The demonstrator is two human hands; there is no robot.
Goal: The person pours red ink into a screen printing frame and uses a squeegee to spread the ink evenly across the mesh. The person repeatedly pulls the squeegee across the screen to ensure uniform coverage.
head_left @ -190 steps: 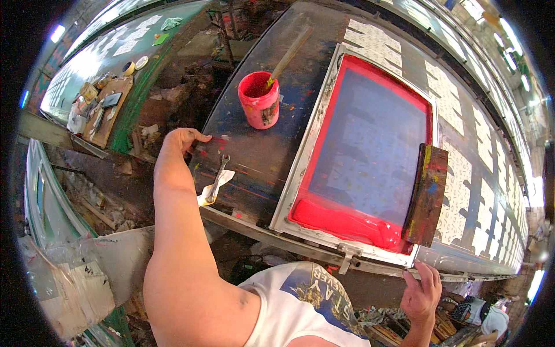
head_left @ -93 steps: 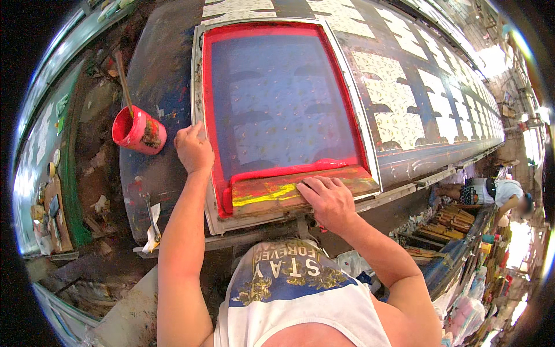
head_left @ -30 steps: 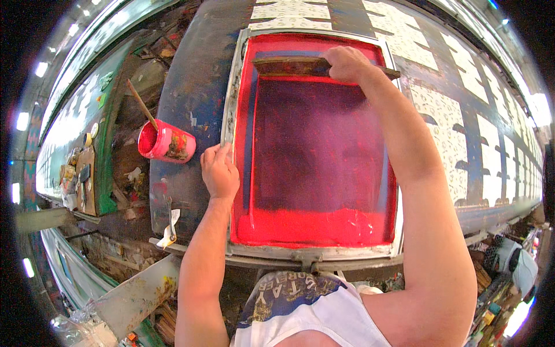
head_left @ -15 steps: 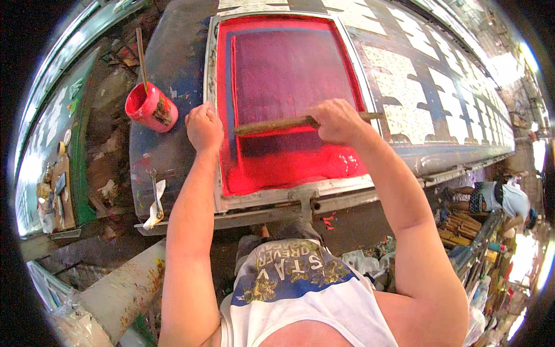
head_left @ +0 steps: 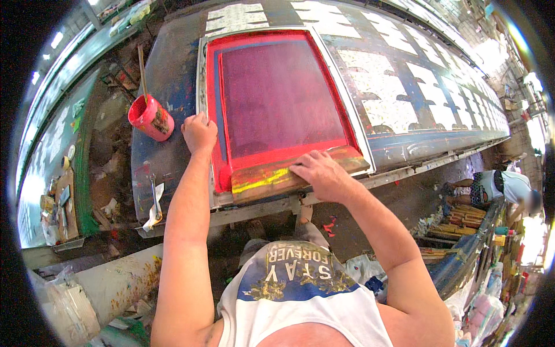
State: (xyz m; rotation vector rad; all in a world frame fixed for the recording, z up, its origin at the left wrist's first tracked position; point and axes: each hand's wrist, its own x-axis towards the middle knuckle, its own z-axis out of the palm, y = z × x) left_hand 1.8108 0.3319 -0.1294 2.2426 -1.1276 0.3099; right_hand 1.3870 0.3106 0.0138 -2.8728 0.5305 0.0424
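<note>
— Right fingers over the squeegee (head_left: 263, 182), thumb hidden; I can't tell how firmly that right hand (head_left: 324, 175) grips!
— Left hand (head_left: 199, 135) curled on the frame's (head_left: 202, 81) left rim.
— Squeegee's tilted at the near end, by red ink (head_left: 289, 151).
— If the left slackens, the frame could shift, smearing. Bucket's (head_left: 155, 120) near; a knock could spill it.

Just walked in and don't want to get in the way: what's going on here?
A person is working over a framed screen on a dark table. The right hand holds a paint-streaked wooden board at the screen's near end; the left hand is at its left edge. Red colour covers much of the screen. A red bucket with a stick in it sits to the left.
</note>
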